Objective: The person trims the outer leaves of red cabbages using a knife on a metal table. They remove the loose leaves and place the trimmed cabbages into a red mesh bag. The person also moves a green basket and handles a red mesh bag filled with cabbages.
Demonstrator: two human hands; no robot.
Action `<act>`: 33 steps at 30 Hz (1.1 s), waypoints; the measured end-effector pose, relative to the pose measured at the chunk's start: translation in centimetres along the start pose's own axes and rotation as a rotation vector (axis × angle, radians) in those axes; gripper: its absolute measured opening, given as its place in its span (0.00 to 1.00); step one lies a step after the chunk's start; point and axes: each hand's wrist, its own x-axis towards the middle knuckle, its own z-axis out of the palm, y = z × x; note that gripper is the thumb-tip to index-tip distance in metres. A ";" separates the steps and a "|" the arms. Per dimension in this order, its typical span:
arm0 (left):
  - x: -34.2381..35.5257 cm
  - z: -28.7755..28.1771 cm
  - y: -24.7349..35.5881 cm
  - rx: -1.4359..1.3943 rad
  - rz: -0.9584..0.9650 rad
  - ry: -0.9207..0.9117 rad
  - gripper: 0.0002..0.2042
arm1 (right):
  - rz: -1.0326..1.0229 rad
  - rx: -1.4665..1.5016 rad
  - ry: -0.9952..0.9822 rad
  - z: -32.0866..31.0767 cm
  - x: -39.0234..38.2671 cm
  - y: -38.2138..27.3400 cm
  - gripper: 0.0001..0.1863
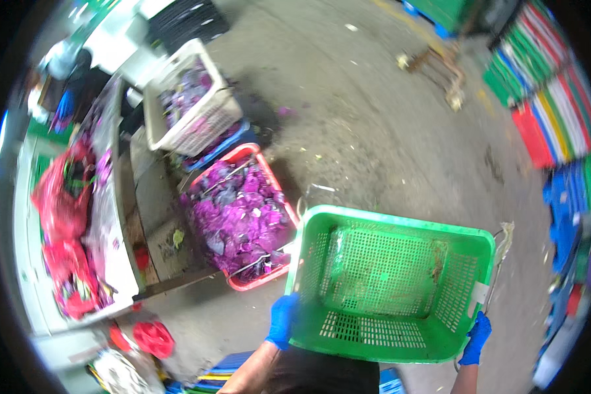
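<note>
Through the head camera, my left hand (284, 322) and right hand (477, 338) have their grip closed on the green crate (381, 266), in front of the body. I should share its weight evenly, left rim clear of the red crate (253, 282).

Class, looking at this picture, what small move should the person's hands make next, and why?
Probably ease the green basket slightly to the right before any lowering. The left hand and right hand hold it at opposite sides, and in this view its left edge overlaps the red basket, which is heaped with purple leaves.
</note>
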 end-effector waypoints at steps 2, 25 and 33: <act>-2.3 -5.4 -0.6 -0.153 0.015 0.019 0.11 | 0.034 0.004 -0.089 1.7 -1.5 -12.4 0.18; -5.3 -12.1 -10.2 -1.833 0.143 0.274 0.26 | -1.509 0.079 -0.925 55.1 -28.8 -83.3 0.15; 6.2 -4.1 -7.0 -1.597 -0.025 0.458 0.18 | -1.165 -0.242 -0.965 60.3 -23.4 -65.2 0.42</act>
